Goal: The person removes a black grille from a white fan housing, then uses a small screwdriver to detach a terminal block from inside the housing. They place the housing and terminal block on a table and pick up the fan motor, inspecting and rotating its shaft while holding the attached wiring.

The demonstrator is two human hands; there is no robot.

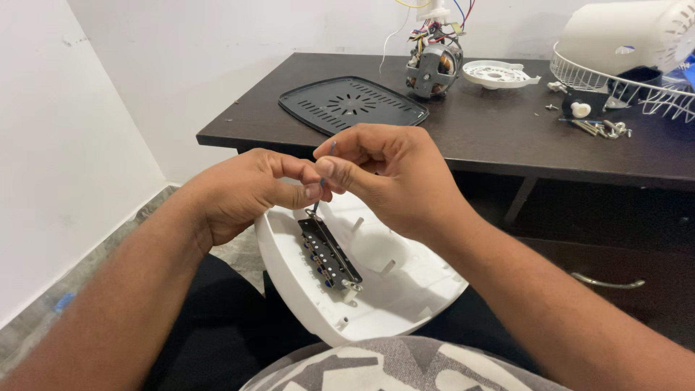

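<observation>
Hands meet over white shell (405,304) on lap. L hand (242,192) steadies w/ fingers curled, grip pinching thin screwdriver (323,181) low on shaft. R hand (391,177) grip pinches its top. Tip points at switch strip (329,253) inside shell. Behind, on desk (492,137): black grille plate (352,103), motor (432,66), white disc (499,74), wire guard (630,87), screws (604,128).
</observation>
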